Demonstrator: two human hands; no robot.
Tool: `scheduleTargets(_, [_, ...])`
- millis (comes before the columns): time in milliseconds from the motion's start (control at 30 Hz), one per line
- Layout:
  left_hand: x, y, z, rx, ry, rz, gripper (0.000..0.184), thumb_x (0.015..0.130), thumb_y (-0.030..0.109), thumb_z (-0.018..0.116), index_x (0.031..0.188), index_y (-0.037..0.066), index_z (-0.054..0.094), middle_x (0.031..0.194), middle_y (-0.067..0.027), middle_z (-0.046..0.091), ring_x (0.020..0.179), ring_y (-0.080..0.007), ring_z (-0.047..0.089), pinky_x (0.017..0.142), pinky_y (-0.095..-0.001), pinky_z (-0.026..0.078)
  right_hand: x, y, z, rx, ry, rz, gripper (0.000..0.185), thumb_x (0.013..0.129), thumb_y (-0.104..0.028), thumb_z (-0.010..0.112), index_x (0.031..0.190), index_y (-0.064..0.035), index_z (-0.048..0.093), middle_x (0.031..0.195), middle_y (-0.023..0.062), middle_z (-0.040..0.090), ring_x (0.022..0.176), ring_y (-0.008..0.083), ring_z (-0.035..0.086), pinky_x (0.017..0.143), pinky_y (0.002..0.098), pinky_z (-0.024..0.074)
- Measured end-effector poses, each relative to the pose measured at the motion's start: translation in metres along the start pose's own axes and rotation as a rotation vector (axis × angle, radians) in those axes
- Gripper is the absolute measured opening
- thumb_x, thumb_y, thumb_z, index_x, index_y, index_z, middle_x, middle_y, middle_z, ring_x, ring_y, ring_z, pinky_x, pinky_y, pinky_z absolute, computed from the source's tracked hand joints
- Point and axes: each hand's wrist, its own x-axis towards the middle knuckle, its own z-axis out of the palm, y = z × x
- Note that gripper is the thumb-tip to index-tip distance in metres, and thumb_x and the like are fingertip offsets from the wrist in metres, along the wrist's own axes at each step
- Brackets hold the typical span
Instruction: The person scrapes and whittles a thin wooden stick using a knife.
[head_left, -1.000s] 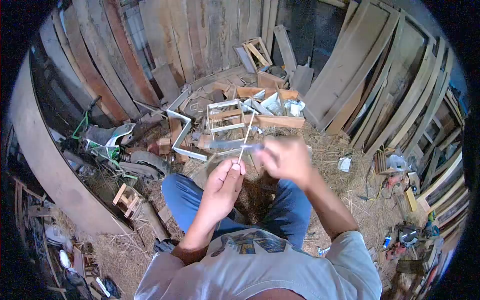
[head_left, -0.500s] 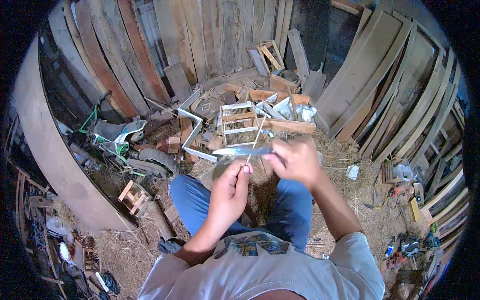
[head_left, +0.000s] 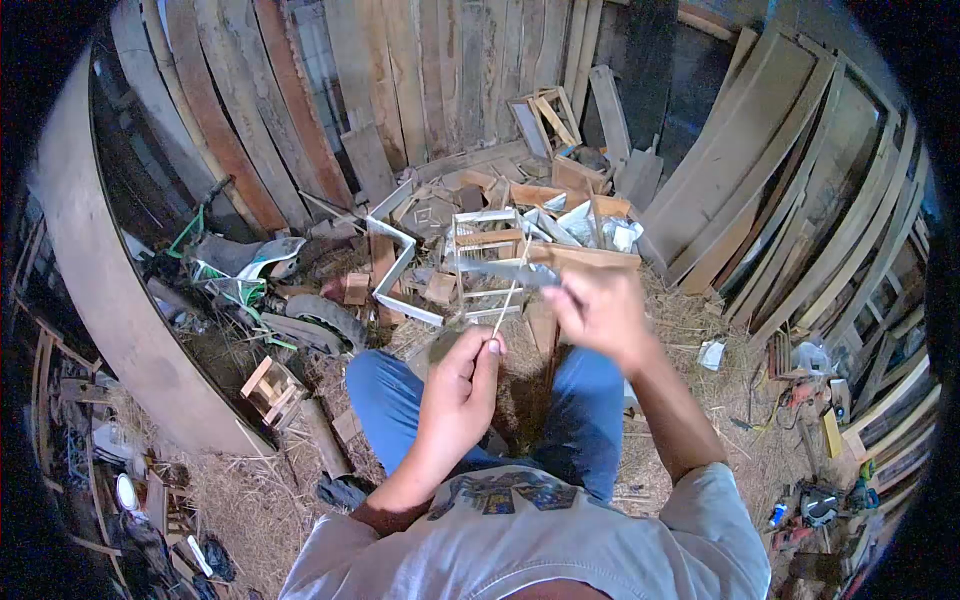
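Note:
My left hand (head_left: 465, 380) pinches the lower end of a thin wooden stick (head_left: 512, 290), which points up and away from me. In my right hand (head_left: 600, 308) is a knife (head_left: 505, 270), its handle wrapped by my fingers and its blade pointing left. The blade lies across the stick partway up its length, well above my left fingertips. The knife and right hand are smeared by motion, so I cannot tell exactly how the edge meets the wood.
Beyond my knees lie a small wooden frame (head_left: 487, 240), a white zigzag frame (head_left: 400, 265) and scrap wood. Left are a toy-like motorbike (head_left: 245, 265) and a large curved board (head_left: 130, 310). Planks (head_left: 740, 150) lean at right; power tools (head_left: 818, 505) sit on the straw floor (head_left: 690, 480).
My right hand has moved the knife up along the stick, away from my left fingers. My left hand keeps its pinch. The view has shifted slightly.

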Motion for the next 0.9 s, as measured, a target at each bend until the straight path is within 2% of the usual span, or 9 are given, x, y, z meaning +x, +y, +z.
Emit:
scheduleTargets(100, [-0.001,0.0,0.001,-0.002,-0.023,-0.039,0.011,0.105,0.008,0.053,0.1,0.001,0.06,0.074,-0.0015,0.051,0.068,-0.005,0.045,0.061,-0.0246,0.04,0.0,0.001,0.001,-0.011,-0.074,-0.039,0.036,0.09,-0.041,0.07,0.073,-0.0129,0.055,0.058,0.0087,0.06,0.05,0.0296,0.062,0.048,0.0429,0.0484])
scheduleTargets(200, [-0.001,0.004,0.004,-0.031,-0.004,-0.017,0.015,0.107,0.012,0.051,0.099,0.003,0.06,0.081,0.0038,0.051,0.075,-0.0046,0.045,0.066,-0.0219,0.039,0.004,-0.002,-0.001,-0.016,-0.032,-0.041,0.035,0.089,-0.041,0.071,0.074,-0.0133,0.057,0.057,0.009,0.059,0.05,0.0299,0.062,0.048,0.0433,0.048])
scheduleTargets(333, [0.002,0.004,0.002,0.076,0.01,0.004,0.014,0.106,0.012,0.052,0.099,0.003,0.06,0.08,0.0034,0.051,0.074,-0.0045,0.044,0.065,-0.0227,0.039,0.002,-0.009,0.002,-0.029,-0.008,-0.046,0.033,0.087,-0.041,0.072,0.075,-0.0138,0.058,0.057,0.008,0.058,0.049,0.03,0.061,0.048,0.0429,0.0485])
scheduleTargets(500, [0.001,0.002,0.001,0.022,-0.015,-0.034,0.014,0.106,0.012,0.052,0.098,0.003,0.059,0.078,0.0035,0.049,0.073,-0.0046,0.042,0.064,-0.024,0.037,0.006,0.006,0.004,-0.079,0.016,-0.045,0.034,0.088,-0.04,0.071,0.075,-0.0129,0.056,0.056,0.0075,0.057,0.051,0.029,0.062,0.049,0.0425,0.0487])
scheduleTargets(567, [0.002,-0.006,0.002,0.059,0.027,0.042,0.009,0.103,0.008,0.054,0.102,0.001,0.06,0.072,-0.0083,0.054,0.064,-0.0087,0.045,0.059,-0.0282,0.041,0.006,-0.001,0.0,-0.053,-0.014,-0.008,0.035,0.088,-0.04,0.072,0.073,-0.0128,0.056,0.055,0.0078,0.055,0.051,0.029,0.062,0.049,0.043,0.0475])
scheduleTargets(633, [0.004,-0.006,0.004,0.037,0.06,0.139,0.01,0.103,0.008,0.054,0.102,0.001,0.06,0.072,-0.0085,0.054,0.064,-0.0102,0.046,0.06,-0.0288,0.042,0.007,0.006,-0.001,-0.073,0.011,-0.053,0.035,0.088,-0.039,0.072,0.072,-0.0127,0.055,0.056,0.0083,0.057,0.052,0.0287,0.062,0.049,0.0429,0.0474])
scheduleTargets(733, [0.002,-0.001,-0.001,0.069,0.013,-0.03,0.011,0.104,0.009,0.053,0.101,0.001,0.06,0.075,-0.0103,0.057,0.065,-0.013,0.051,0.063,-0.0291,0.045,0.007,0.007,0.004,-0.022,0.033,0.006,0.03,0.087,-0.035,0.073,0.075,-0.0115,0.059,0.057,0.0089,0.057,0.052,0.0282,0.062,0.05,0.0417,0.0474])
scheduleTargets(800, [0.0,-0.004,0.003,0.054,0.032,0.003,0.011,0.104,0.009,0.053,0.1,0.001,0.06,0.074,-0.0112,0.057,0.065,-0.0136,0.052,0.063,-0.0301,0.045,0.006,0.003,0.004,-0.028,0.031,-0.045,0.024,0.086,-0.031,0.073,0.08,-0.0097,0.064,0.057,0.0101,0.056,0.051,0.0284,0.061,0.05,0.0414,0.0468])
scheduleTargets(900, [0.0,0.0,-0.001,0.049,0.027,-0.016,0.011,0.104,0.009,0.053,0.1,0.001,0.06,0.074,-0.0131,0.058,0.064,-0.0146,0.053,0.062,-0.0321,0.045,0.01,0.023,0.01,-0.014,0.091,0.043,0.032,0.089,-0.038,0.072,0.074,-0.0128,0.059,0.055,0.0075,0.058,0.05,0.0284,0.062,0.049,0.0434,0.0483])
